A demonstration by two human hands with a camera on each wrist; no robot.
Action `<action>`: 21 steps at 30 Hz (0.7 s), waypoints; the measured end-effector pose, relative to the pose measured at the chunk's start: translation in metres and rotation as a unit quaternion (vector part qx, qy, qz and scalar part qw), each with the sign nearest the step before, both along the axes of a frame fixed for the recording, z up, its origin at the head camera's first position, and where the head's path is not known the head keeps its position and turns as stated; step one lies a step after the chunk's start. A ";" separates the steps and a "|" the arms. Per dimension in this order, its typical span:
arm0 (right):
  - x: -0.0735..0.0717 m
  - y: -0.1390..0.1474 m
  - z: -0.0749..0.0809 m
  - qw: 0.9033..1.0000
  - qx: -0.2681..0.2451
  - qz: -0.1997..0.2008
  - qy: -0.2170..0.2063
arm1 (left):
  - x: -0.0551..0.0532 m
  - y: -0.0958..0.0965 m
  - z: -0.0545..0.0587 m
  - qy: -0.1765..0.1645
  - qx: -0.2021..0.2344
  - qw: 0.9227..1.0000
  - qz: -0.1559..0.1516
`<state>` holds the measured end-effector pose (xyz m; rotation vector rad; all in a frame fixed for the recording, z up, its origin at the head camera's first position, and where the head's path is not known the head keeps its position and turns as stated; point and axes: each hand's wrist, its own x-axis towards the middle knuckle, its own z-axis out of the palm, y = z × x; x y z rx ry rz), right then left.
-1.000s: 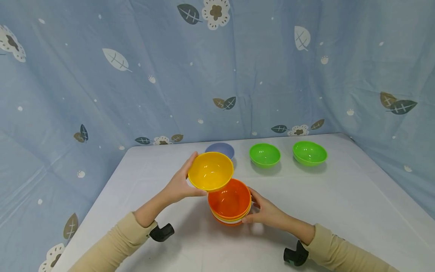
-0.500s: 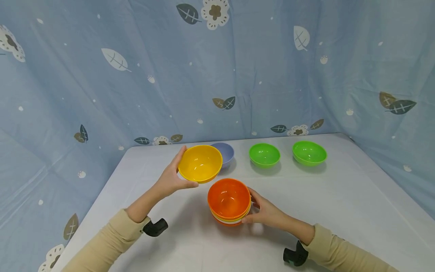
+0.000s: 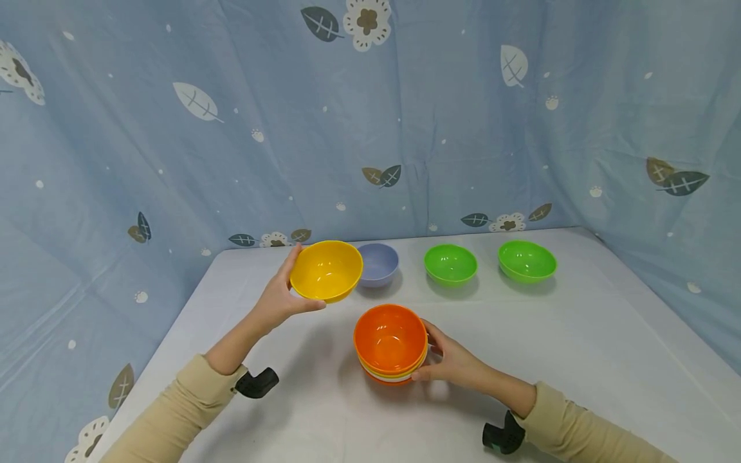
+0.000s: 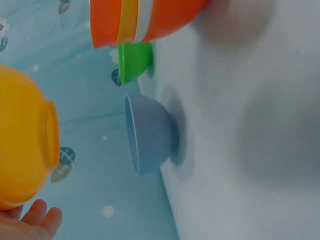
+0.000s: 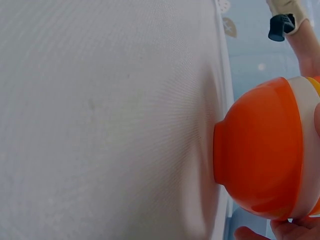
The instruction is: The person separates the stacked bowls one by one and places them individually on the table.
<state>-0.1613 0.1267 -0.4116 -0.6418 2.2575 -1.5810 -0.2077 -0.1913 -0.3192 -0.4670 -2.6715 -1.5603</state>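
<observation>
In the head view, my left hand [image 3: 278, 299] holds a yellow bowl [image 3: 327, 271] in the air, thumb near the rim and fingers along its far side. The same yellow bowl [image 4: 22, 140] fills the left edge of the left wrist view, its foot showing. My right hand [image 3: 448, 360] grips the right side of a stack of nested bowls [image 3: 390, 341]. Orange is uppermost in the stack, with yellow and white rims below it and an orange bowl [image 5: 262, 150] at the bottom. Whether the stack touches the table is unclear.
A periwinkle-blue bowl [image 3: 379, 265] stands toward the back of the white-covered table [image 3: 579, 360], just right of the raised yellow bowl. Two green bowls, one in the middle [image 3: 450, 265] and another farther right [image 3: 527, 261], stand in line with it. A patterned blue curtain [image 3: 428, 128] hangs behind.
My left hand has carried the yellow bowl left and away from above the stack, uncovering the blue bowl and the stack's orange top. The right hand and stack stay put.
</observation>
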 end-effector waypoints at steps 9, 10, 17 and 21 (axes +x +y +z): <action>-0.001 0.000 -0.002 1.000 0.005 -0.003 0.001 | -0.009 -0.009 -0.004 -0.001 0.000 1.000 0.018; -0.001 0.000 -0.002 1.000 0.005 -0.003 0.001 | -0.010 -0.010 -0.004 -0.001 0.000 1.000 0.019; -0.001 -0.001 -0.001 1.000 0.000 -0.002 -0.003 | -0.013 -0.013 -0.006 -0.010 0.003 0.999 0.039; -0.001 -0.001 -0.001 1.000 0.001 -0.003 -0.005 | -0.018 -0.016 -0.009 -0.017 0.006 0.999 0.051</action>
